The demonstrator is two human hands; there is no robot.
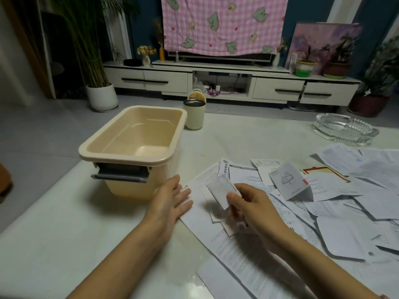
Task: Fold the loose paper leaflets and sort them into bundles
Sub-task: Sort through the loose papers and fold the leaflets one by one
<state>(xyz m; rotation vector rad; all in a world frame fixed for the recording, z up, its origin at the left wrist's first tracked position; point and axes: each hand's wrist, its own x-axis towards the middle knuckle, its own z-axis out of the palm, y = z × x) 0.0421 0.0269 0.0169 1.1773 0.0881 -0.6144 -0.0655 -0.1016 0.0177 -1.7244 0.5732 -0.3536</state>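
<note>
- A pale beige rectangular plastic storage bin [121, 139] stands open on the glossy white tabletop [82, 238], with a grey latch handle [121, 176] on its near end.
- The left hand [170, 199] lies palm down just right of the bin's near corner. Its fingers [183, 194] are straight and released, and their tips rest on the edge of a large printed white sheet [199, 219].
- The right hand [252, 210] is further right of the bin, raised slightly above the papers. Its fingers [234, 198] are curled, with the thumb on top, and they pinch a small folded white leaflet [220, 190] by its lower corner.
- The small folded white leaflet tilts up and to the left, clear of the sheets beneath it, between the two hands.
- A grey folded leaflet with a line drawing [287, 182] stands tent-like to the right of the held one, further from the bin.
- A spread of loose white paper leaflets [349, 190], overlapping and mostly unfolded, covers the tabletop from beside the left hand out to the right edge of the view, all on the bin's right side.
- A cream cylindrical cup with a dark metal rim [193, 117] stands just past the bin's far right corner.
- A clear cut-glass ashtray [345, 130] sits well to the right of the bin, beyond the far edge of the paper spread.
</note>
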